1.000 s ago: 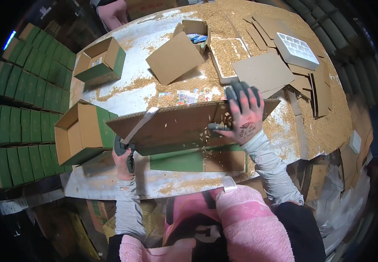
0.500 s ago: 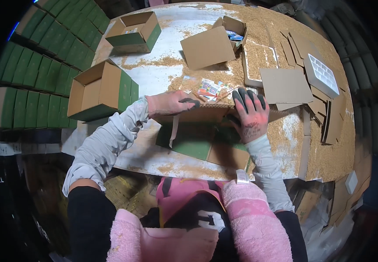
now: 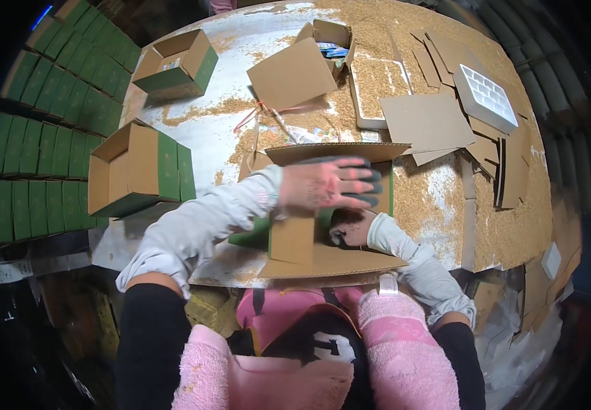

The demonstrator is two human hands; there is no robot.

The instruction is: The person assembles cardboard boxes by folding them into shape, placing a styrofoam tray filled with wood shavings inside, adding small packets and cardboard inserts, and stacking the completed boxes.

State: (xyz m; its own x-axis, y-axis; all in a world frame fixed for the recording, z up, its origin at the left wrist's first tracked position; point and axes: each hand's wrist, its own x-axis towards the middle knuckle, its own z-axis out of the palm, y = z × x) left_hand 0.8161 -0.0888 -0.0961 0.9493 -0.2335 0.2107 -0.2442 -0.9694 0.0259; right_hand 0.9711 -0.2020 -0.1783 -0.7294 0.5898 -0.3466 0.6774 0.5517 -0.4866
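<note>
A brown cardboard box [image 3: 294, 239] with green outer sides stands in front of me near the table's front edge, its flaps spread. My left hand [image 3: 329, 183], in a grey-fingered work glove, reaches across the box with fingers stretched out and slightly blurred. My right hand [image 3: 354, 228] is down inside the box below it, its gloved fingers curled inward; whatever they may hold is hidden. Behind the far flap, small printed packets [image 3: 302, 134] and a pinkish cord [image 3: 278, 117] lie on the table.
Two open green boxes [image 3: 128, 167] [image 3: 179, 63] stand at left, beside tall stacks of green cartons [image 3: 29, 205]. At the back, a cardboard sheet [image 3: 292, 74] leans on a box of blue packets [image 3: 334, 51]. Cardboard pieces [image 3: 428, 123] and a white compartment tray [image 3: 484, 99] lie right, among scattered husks.
The box has been turned and opened out, with its flaps now spread. My left hand has moved right across it; my right hand has gone from its far edge down inside.
</note>
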